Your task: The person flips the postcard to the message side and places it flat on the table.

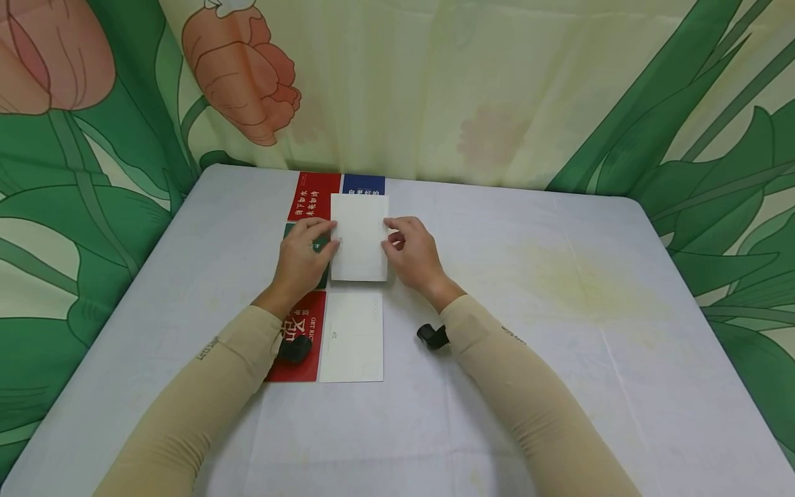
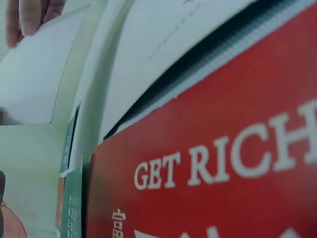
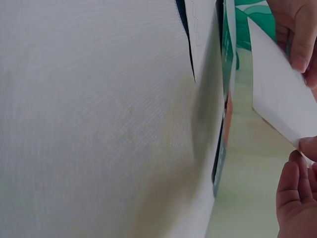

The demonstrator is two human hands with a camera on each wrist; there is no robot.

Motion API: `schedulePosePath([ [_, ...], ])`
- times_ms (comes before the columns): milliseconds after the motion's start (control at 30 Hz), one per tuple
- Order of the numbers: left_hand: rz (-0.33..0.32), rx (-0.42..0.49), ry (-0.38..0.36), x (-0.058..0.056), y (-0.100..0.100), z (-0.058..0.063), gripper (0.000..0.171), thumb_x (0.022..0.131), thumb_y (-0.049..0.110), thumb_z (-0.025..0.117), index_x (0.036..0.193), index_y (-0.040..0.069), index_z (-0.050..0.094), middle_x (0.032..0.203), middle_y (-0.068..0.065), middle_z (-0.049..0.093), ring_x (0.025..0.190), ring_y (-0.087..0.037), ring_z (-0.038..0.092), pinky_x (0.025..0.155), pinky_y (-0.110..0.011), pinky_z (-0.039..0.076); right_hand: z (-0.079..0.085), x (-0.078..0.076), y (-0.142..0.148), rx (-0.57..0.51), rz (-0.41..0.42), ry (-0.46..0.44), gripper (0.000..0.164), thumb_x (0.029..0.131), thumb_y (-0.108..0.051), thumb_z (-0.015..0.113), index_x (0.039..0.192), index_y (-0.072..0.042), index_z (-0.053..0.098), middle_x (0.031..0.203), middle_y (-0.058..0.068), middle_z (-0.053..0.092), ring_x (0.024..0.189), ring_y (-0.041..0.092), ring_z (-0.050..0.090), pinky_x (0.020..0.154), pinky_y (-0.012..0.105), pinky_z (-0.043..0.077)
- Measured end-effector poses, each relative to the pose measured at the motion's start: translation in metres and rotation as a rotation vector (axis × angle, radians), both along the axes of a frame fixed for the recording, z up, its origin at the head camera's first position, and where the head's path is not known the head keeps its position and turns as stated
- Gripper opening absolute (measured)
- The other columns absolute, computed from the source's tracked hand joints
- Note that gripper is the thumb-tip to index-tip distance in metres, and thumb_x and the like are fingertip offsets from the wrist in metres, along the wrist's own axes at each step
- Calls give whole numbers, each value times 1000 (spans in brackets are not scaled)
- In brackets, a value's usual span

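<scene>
A blank white card point(image 1: 359, 238) is held raised off the table between both hands. My left hand point(image 1: 303, 254) pinches its left edge between thumb and fingers. On the opposite edge, my right hand point(image 1: 415, 252) pinches it the same way. In the right wrist view the white card point(image 3: 280, 84) stands clear of the cloth, with both hands at its edges. Partly behind it lies a blue card point(image 1: 364, 183). A green card point(image 1: 321, 243) is mostly covered by the left hand. Just nearer lies a white postcard point(image 1: 352, 338), showing faint printed lines.
A red card point(image 1: 315, 197) with white characters lies at the back left of the group. Another red card point(image 2: 208, 134), printed "GET RICH", lies beneath the left wrist. White cloth covers the table point(image 1: 546, 359). A floral curtain point(image 1: 422, 83) hangs behind it.
</scene>
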State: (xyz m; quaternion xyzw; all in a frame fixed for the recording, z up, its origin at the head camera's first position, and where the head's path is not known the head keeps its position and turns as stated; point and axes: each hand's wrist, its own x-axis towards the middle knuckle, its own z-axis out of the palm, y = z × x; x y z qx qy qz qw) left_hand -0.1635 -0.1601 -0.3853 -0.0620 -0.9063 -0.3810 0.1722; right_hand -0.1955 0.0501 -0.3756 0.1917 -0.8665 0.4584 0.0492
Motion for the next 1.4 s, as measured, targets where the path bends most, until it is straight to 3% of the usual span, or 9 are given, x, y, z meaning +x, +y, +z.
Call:
schedulePosePath([
  [133,-3,-23,-56,-2,-1,-2,46,93,13,72,136,1,61,135,-18,53,126,-31,49,98,-46,51,-2,-2,0,69,19,-27,44,95,-2,63,138,4,55,133,19,52,102,24,66,88,29,54],
  [300,-38,-25,-183,-5,-3,-3,54,92,14,73,142,2,55,139,-17,48,122,-31,51,94,-46,53,-3,-3,-1,172,19,-91,48,97,-7,62,143,2,51,142,17,51,103,22,64,87,31,54],
  [533,-45,-65,-311,-10,-2,-2,61,93,17,72,148,4,48,150,-18,40,137,-35,39,98,-50,49,-9,-6,-3,240,17,-182,51,98,-12,62,146,0,48,144,14,51,103,21,62,88,30,53],
  [800,-39,-93,-357,-12,-2,-4,62,94,17,71,149,4,46,151,-19,39,138,-36,37,102,-51,46,-11,-6,-6,269,15,-200,52,97,-12,63,146,1,48,142,14,52,99,22,60,87,30,53],
  [1067,-31,-161,-408,-13,-2,-7,63,94,20,71,149,4,46,153,-19,38,140,-37,33,105,-55,42,-11,-7,-9,323,38,-244,53,97,-13,63,146,2,48,144,15,51,102,23,58,97,33,49],
  [1400,-43,-226,-430,-13,-2,-9,65,91,20,73,148,2,46,152,-21,40,137,-39,36,105,-60,40,-12,-9,-11,403,98,-264,54,94,-8,63,145,5,47,145,16,51,121,25,48,115,38,32],
])
